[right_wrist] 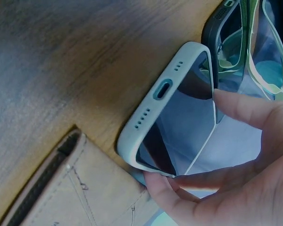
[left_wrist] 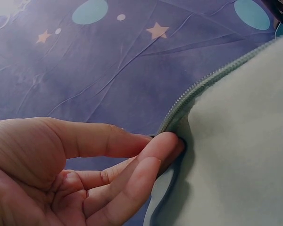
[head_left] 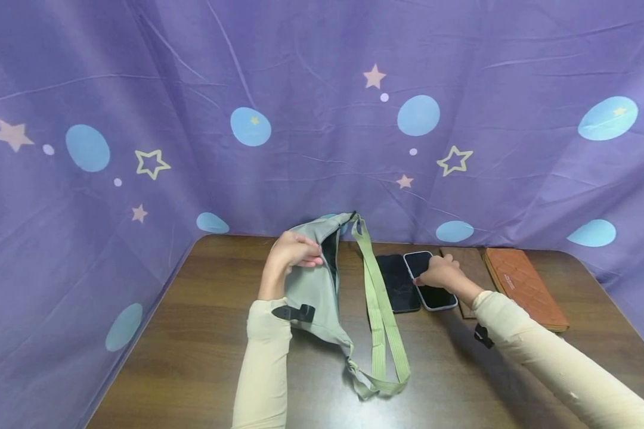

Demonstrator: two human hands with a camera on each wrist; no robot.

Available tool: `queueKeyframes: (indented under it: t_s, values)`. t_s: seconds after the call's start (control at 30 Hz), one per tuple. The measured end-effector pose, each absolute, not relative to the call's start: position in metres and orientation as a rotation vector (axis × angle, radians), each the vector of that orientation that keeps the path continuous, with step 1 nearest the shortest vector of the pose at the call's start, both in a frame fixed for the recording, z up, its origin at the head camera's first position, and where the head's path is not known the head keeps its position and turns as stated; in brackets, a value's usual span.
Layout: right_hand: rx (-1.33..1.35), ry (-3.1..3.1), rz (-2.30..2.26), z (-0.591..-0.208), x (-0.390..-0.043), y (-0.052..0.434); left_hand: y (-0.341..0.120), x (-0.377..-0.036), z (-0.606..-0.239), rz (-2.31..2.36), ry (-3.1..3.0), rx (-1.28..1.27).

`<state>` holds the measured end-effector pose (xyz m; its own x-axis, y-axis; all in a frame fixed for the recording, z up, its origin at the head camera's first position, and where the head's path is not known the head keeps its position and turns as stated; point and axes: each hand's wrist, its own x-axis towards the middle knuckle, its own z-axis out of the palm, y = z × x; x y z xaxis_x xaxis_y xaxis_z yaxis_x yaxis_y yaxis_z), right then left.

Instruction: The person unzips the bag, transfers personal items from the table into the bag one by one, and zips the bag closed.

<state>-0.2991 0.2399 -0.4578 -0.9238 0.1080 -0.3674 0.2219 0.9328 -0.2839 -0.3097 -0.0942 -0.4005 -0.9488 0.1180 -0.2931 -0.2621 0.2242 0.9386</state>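
Note:
A pale green waist bag (head_left: 311, 292) with its zipper open stands on the table, its dark inside showing. My left hand (head_left: 296, 250) pinches the zippered edge between thumb and fingers; in the left wrist view the zipper teeth (left_wrist: 198, 88) run up from the fingertips. My right hand (head_left: 441, 273) holds a phone in a light case (head_left: 434, 298) across its width, thumb on one long side and fingers on the other. Its screen faces up, and the charging port (right_wrist: 163, 89) shows in the right wrist view. A black phone (head_left: 399, 285) lies just left of it.
The bag's light green strap (head_left: 378, 310) loops over the table between the bag and the phones. Right of the held phone lie a brown wallet (head_left: 471, 268) and an orange quilted wallet (head_left: 526, 289). A purple patterned curtain (head_left: 322, 119) hangs behind the wooden table (head_left: 193, 357).

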Motion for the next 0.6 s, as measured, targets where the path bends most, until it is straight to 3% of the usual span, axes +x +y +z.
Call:
queueKeyframes:
  t_s: [0.6]
  values:
    - [0.246, 2.786, -0.425, -0.459, -0.2985, 0.2339, -0.0923, -0.3096, -0.4018, 1.771, 2.211, -0.13]
